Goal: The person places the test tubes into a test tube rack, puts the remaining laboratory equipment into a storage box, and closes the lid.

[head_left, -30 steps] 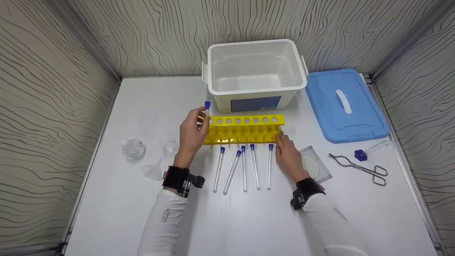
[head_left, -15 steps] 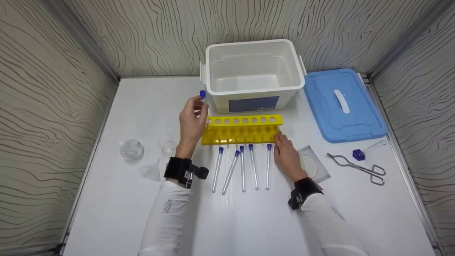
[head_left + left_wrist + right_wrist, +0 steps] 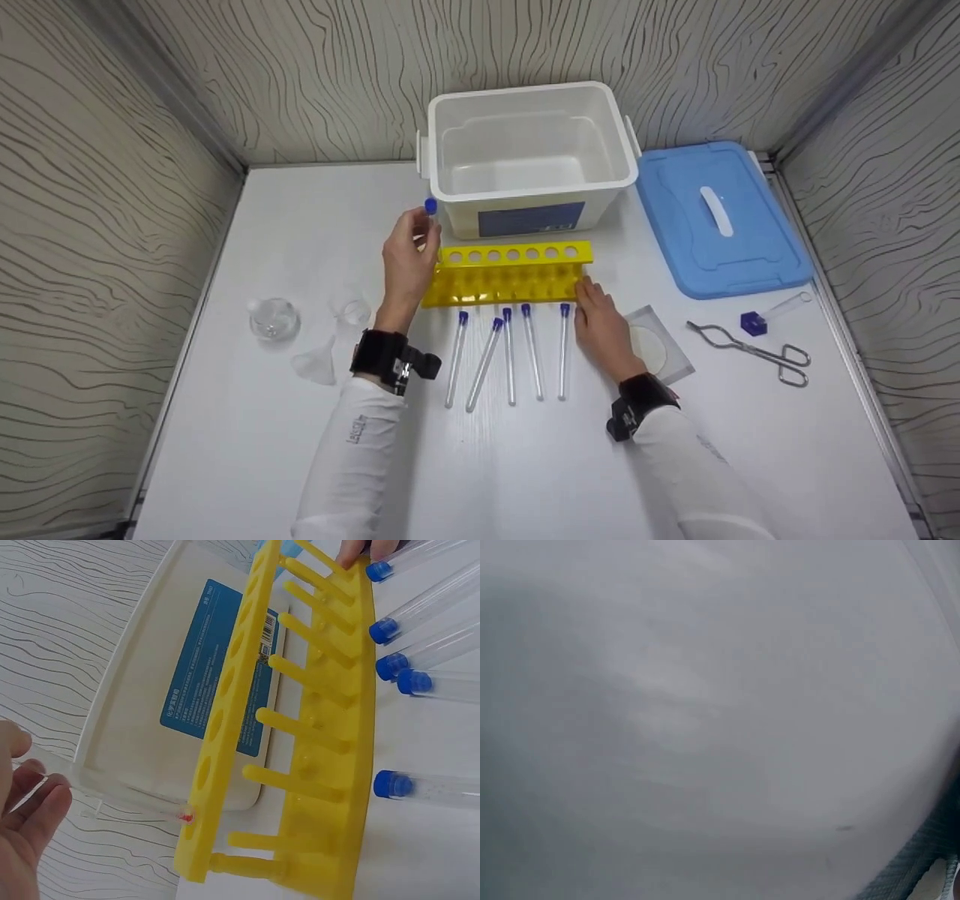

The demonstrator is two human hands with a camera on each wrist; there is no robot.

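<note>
My left hand [image 3: 417, 238] pinches a clear test tube with a blue cap [image 3: 430, 206] upright at the left end of the yellow rack [image 3: 510, 274]. In the left wrist view the tube [image 3: 112, 793] slants from my left hand [image 3: 30, 810] down to the rack's [image 3: 315, 727] end hole, its tip by the rim. My right hand [image 3: 592, 304] lies flat on the table, fingers straight against the rack's right end. Several capped tubes [image 3: 510, 352] lie side by side in front of the rack. The right wrist view is a grey blur.
An open white bin [image 3: 529, 191] stands behind the rack, with its blue lid [image 3: 720, 217] to the right. Metal tongs [image 3: 754, 352], a blue-capped vial [image 3: 757, 322] and a filter paper packet [image 3: 664, 352] lie at right. A glass flask [image 3: 274, 319], small beaker [image 3: 352, 311] and funnel [image 3: 319, 364] sit at left.
My left hand lifted the capped tube above the rack's left end, then lowered it slightly. The right hand stayed at the rack's right end.
</note>
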